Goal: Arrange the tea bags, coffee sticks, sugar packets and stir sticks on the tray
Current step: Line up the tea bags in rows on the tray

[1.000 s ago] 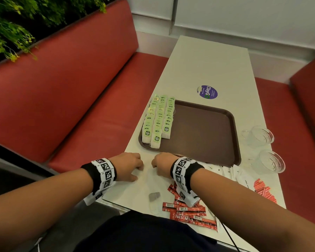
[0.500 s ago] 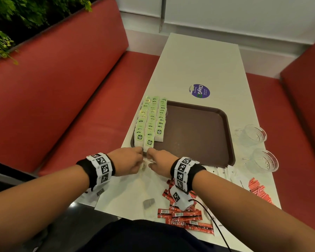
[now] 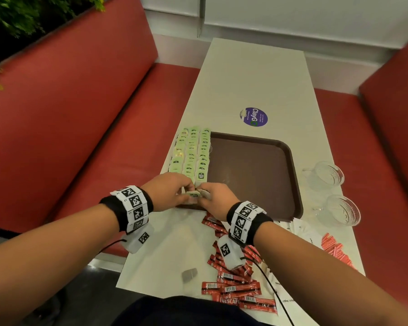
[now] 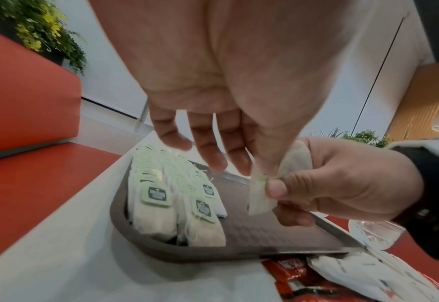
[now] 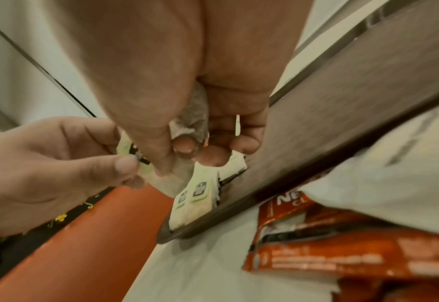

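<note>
Head view: rows of tea bags [image 3: 190, 156] fill the tray's [image 3: 292, 175] left side. Over its near edge, the left hand [image 3: 170, 191] pinches a tea bag's [image 3: 193, 195] tag while the right hand [image 3: 218, 196] grips the pouch, likely straightening it for placement.

A white table between red benches, with glassware and a sticker on top

A long white table [image 3: 257, 74] runs between two red upholstered benches, one [image 3: 64, 118] along its left edge and another [image 3: 391, 128] along its right. A round purple sticker [image 3: 254, 116] reading "ClayGo" lies flat near the table's middle. Two clear cut-glass cups [image 3: 332, 191] stand just beside each other at the right edge. Green foliage [image 3: 21, 17] with small yellow flowers rises behind the left bench back, and a pale wall [image 3: 292, 17] closes the far end.
</note>
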